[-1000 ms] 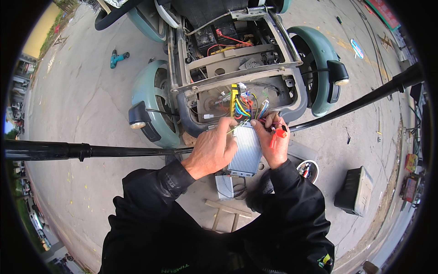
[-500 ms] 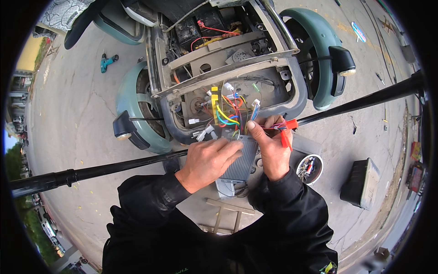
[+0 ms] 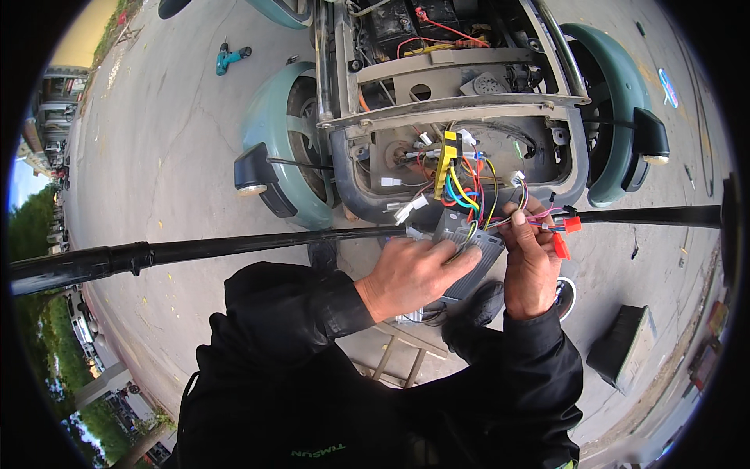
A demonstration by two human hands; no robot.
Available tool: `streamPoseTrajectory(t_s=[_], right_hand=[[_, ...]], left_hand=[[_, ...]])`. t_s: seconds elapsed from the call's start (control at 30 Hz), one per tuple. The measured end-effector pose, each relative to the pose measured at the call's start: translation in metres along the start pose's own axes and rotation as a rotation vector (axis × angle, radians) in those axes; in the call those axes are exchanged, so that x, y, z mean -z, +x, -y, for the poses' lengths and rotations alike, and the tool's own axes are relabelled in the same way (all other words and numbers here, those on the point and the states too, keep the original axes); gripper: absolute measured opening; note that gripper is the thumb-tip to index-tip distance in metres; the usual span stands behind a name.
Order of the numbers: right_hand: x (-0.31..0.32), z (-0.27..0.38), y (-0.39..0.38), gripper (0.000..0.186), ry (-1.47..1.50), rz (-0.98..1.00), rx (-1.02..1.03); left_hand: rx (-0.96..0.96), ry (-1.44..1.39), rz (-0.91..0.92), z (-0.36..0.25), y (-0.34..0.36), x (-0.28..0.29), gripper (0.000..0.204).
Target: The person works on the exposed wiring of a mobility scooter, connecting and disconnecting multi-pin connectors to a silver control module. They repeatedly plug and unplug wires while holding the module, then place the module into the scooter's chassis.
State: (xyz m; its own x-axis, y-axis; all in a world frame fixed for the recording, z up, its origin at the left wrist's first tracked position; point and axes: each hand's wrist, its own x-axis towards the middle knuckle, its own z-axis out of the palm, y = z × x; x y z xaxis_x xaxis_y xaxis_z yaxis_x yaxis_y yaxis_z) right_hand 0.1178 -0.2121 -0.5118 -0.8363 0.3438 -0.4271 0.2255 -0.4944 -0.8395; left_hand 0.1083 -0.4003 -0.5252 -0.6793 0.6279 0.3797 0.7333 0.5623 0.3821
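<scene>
A grey finned controller box slants below the vehicle's open rear frame, with a bundle of coloured wires leaving its upper end. My left hand grips this box near that end, fingers curled and thumb across its face; some fingertips are hidden. Thin wires are pinched between the thumb and fingers of my right hand. Red connectors on these wires stick out to the right of it. A white plug stands just above my right fingers. Yellow-and-black tape wraps part of the loom.
A black bar crosses behind my hands. Green fenders with black lamps flank the frame, and batteries sit inside it. On the ground are a teal drill, a black bin and a partly hidden white bucket.
The view has shifted, so the vehicle and both hands appear further right. The controller box leans more, and my right hand has shifted its pinch on the wires.
</scene>
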Motion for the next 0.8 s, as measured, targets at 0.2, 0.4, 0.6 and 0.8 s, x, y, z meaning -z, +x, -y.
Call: streamPoseTrajectory(t_s=[0.2,0.4,0.6,0.8], right_hand=[[-0.002,0.000,-0.017,0.016,-0.111,0.110,0.161],[-0.008,0.002,-0.025,0.017,-0.517,0.181,0.374],[-0.016,-0.024,-0.036,0.050,-1.074,0.186,0.777],[-0.027,-0.047,-0.033,0.065,-1.087,0.250,1.086]], left_hand=[[0.197,-0.168,0.032,-0.007,-0.001,-0.004,0.022],[0.327,-0.350,0.014,-0.007,0.002,-0.001,0.029],[0.475,-0.662,-0.016,-0.003,0.000,0.010,0.034],[0.572,-0.879,0.017,0.005,-0.006,0.013,0.030]])
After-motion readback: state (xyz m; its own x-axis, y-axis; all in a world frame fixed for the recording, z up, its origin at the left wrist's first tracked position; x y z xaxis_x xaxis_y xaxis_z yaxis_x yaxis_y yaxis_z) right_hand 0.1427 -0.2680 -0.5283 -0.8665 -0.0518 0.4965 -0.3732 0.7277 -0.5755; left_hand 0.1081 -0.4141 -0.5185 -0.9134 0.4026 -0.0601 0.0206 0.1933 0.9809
